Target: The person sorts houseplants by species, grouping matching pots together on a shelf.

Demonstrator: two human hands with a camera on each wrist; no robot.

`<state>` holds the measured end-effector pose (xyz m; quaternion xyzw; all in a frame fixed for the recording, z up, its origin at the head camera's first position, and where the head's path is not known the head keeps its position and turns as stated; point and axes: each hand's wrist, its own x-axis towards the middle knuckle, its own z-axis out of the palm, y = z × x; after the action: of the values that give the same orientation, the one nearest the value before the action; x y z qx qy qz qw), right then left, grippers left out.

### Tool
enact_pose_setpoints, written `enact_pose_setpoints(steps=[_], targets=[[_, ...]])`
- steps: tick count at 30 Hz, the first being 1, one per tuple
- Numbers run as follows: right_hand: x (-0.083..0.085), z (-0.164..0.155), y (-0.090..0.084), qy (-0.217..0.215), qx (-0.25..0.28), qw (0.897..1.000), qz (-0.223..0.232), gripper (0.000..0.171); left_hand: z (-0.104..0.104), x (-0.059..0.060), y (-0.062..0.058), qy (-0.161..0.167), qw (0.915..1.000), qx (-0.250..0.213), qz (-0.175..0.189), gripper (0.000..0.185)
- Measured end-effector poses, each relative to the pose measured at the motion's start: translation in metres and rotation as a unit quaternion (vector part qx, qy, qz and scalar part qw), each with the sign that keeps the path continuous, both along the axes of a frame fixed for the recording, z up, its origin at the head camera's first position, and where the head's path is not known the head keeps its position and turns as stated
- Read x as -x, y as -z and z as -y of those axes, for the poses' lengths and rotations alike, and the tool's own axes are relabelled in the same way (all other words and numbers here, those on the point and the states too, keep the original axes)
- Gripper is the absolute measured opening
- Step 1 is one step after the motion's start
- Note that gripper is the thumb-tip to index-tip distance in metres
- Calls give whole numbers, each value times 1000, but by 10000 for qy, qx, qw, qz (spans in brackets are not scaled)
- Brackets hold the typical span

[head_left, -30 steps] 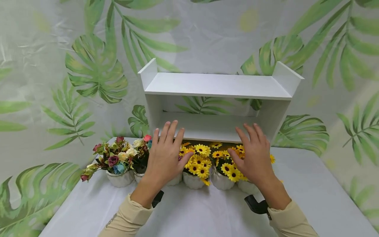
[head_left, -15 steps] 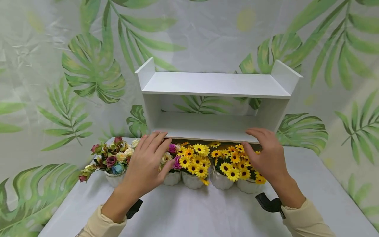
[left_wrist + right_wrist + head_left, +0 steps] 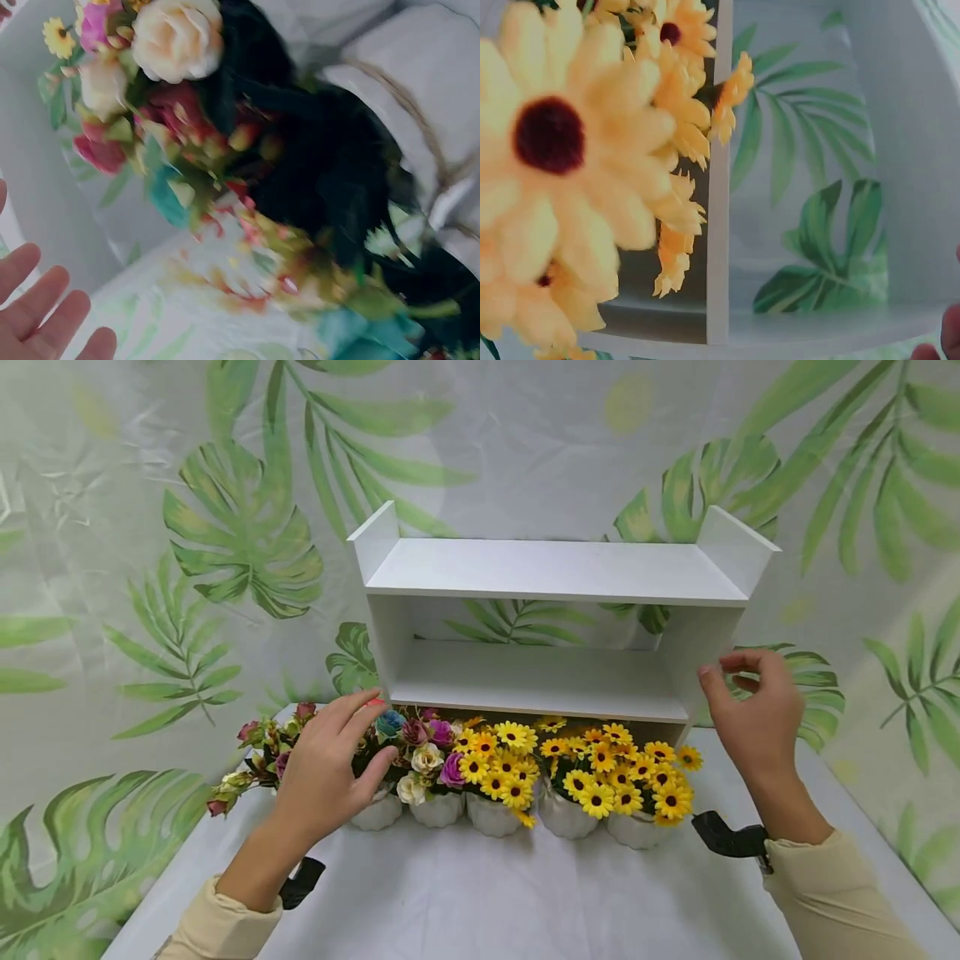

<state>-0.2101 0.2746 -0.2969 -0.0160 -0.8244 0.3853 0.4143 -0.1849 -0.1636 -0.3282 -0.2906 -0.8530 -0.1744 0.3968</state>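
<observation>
Head view advice: with left hand [image 3: 322, 768] spread slack over the mixed-flower pots [image 3: 375, 810] before the white shelf [image 3: 547, 577] and right hand [image 3: 753, 718] loosely curled, empty, grasp pots low, below blooms.

White shelf [image 3: 555, 572], yellow daisies [image 3: 600, 768] with dark centres, green leaf-print backdrop [image 3: 225, 527].

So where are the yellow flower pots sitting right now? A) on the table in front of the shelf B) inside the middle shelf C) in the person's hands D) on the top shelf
A: the yellow flower pots stand on the table in front of the white shelf, whose boards are bare.
</observation>
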Motion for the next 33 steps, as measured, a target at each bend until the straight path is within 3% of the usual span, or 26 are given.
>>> enact_pose_setpoints(steps=[4, 8, 15, 24, 29, 33], targets=[[9, -9, -6, 93, 1011, 9922, 727, 22, 12, -2, 2, -159, 9992, -291, 236, 47], [18, -15, -13, 49, 1454, 9834, 1080, 26, 25, -4, 5, -300, 9982, -385, 344, 48], [32, -20, -19, -357, 1157, 9814, 1492, 57, 45, -13, 15, -477, 9953, -684, 487, 50], [41, -24, -18, 366, 217, 9949, 920, 43, 70, -25, 31, -613, 9927, -966, 377, 46], [40, -23, -19, 406, 309, 9933, 1037, 45, 76, -27, 41, -769, 9898, -1109, 447, 44], [43, -22, -16, 433, 318, 9941, 946, 42, 82, -31, 56, -886, 9869, -1305, 333, 42]])
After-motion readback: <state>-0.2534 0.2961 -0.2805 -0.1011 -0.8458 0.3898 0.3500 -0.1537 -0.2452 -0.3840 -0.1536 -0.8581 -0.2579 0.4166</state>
